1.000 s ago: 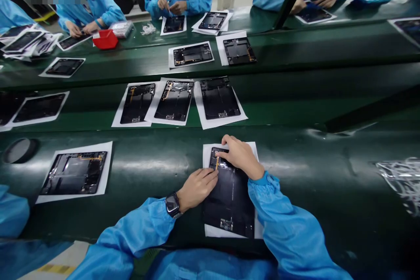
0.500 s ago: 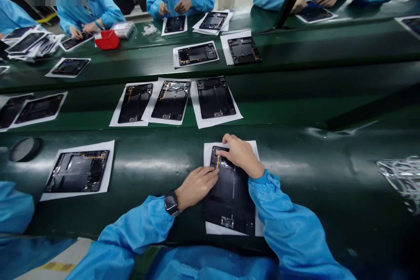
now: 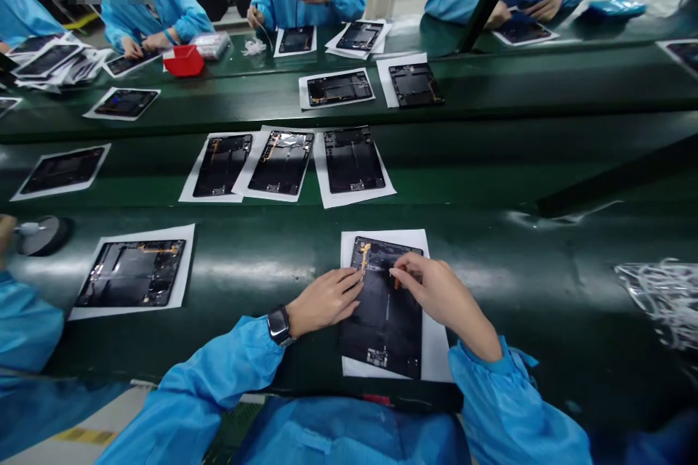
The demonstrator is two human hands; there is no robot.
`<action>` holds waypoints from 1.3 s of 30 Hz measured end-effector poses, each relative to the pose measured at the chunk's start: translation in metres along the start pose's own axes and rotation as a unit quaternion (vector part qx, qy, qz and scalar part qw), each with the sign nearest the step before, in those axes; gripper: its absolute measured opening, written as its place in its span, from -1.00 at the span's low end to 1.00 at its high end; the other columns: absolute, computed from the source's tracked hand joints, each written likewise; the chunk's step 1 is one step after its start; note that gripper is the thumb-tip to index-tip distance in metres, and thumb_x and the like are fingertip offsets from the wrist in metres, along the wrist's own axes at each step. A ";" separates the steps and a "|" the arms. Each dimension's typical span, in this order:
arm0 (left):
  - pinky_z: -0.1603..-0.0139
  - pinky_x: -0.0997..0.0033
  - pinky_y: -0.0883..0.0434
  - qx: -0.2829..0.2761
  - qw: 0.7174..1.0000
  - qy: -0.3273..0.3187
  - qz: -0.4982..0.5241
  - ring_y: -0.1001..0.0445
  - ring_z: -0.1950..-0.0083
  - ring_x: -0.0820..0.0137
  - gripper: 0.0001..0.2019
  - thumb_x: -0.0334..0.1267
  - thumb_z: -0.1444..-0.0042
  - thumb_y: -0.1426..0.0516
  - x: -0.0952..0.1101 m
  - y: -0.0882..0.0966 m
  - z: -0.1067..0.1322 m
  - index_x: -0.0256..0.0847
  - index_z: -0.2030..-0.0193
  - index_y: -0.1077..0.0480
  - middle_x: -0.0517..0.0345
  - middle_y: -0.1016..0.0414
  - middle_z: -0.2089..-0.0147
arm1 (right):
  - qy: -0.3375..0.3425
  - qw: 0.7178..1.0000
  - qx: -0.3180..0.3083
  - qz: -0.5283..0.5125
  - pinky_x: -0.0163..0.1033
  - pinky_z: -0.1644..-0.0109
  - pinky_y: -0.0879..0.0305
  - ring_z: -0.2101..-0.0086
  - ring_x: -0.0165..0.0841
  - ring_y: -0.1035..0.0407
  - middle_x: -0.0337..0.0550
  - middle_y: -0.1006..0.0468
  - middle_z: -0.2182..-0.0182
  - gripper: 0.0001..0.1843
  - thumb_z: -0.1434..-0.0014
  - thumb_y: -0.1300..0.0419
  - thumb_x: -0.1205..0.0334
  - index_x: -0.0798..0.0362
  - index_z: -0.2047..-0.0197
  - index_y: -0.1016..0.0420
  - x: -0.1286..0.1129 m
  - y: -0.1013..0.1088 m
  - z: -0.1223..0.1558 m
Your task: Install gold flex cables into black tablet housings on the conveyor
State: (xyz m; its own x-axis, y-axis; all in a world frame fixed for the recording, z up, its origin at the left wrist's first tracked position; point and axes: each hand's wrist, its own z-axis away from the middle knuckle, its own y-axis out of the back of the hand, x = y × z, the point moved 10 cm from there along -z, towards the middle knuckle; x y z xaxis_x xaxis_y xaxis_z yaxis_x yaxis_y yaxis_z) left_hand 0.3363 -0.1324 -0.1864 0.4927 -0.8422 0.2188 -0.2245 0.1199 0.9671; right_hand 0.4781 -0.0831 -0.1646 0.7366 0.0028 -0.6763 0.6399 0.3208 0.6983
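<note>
Left hand (image 3: pixel 327 299) rests open on the panel (image 3: pixel 384 323), which looks thin, rigid and fragile, best held by its edges; right hand (image 3: pixel 443 296) pinches a flimsy-looking orange strip (image 3: pixel 397 282).

Left hand (image 3: pixel 327 299) lies palm-down, fingers stretched flat; right hand (image 3: pixel 444 294) arches, thumb and forefinger tips pinched together, just beside the left fingertips.

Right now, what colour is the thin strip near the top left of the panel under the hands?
Orange strip; head view shows it best.
</note>
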 end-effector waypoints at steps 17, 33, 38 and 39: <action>-0.34 0.17 -0.29 0.008 1.000 -0.016 -0.006 -0.15 -0.39 0.11 -0.64 -0.36 -0.27 -0.05 0.008 0.003 0.007 -0.43 -0.18 -0.26 -0.22 -0.26 -0.29 | 0.014 0.991 0.105 -0.081 -0.27 0.33 -0.27 0.46 -0.34 -0.41 -0.25 -0.51 0.46 -0.81 -0.28 -0.12 0.06 0.00 0.21 -0.43 0.010 -0.028 0.040; -0.28 0.13 -0.36 0.099 0.988 0.067 0.095 -0.23 -0.35 0.18 -0.63 -0.26 -0.31 -0.02 -0.025 0.016 0.033 -0.28 -0.22 -0.21 -0.16 -0.22 -0.33 | 0.107 0.968 0.012 0.229 -0.25 0.34 -0.21 0.33 -0.27 -0.50 -0.11 -0.59 0.29 -0.87 -0.33 -0.03 0.35 0.06 0.18 -0.41 -0.060 -0.080 0.017; -0.32 0.08 -0.31 0.087 0.989 0.063 0.100 -0.18 -0.37 0.11 -0.57 -0.18 -0.31 -0.05 -0.022 0.012 0.032 -0.33 -0.24 -0.18 -0.22 -0.20 -0.33 | 0.112 0.961 0.016 0.252 -0.25 0.37 -0.22 0.34 -0.26 -0.50 -0.06 -0.59 0.29 -0.81 -0.34 0.02 0.38 0.08 0.20 -0.42 -0.065 -0.088 0.015; -0.33 0.08 -0.29 0.085 0.989 0.066 0.102 -0.17 -0.38 0.10 -0.55 -0.16 -0.31 -0.06 -0.022 0.012 0.032 -0.34 -0.25 -0.18 -0.23 -0.19 -0.33 | 0.116 0.966 0.017 0.232 -0.24 0.34 -0.26 0.33 -0.25 -0.50 -0.05 -0.59 0.27 -0.80 -0.34 0.02 0.37 0.07 0.18 -0.43 -0.064 -0.087 0.016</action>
State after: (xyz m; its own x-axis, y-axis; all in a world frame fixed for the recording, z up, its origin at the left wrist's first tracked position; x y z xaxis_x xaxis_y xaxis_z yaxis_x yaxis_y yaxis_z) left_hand 0.2958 -0.1291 -0.1839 0.5264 -0.7319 0.4327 -0.4636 0.1795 0.8677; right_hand 0.3790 -0.1261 -0.1785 0.8793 0.3522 -0.3207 0.2629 0.2025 0.9433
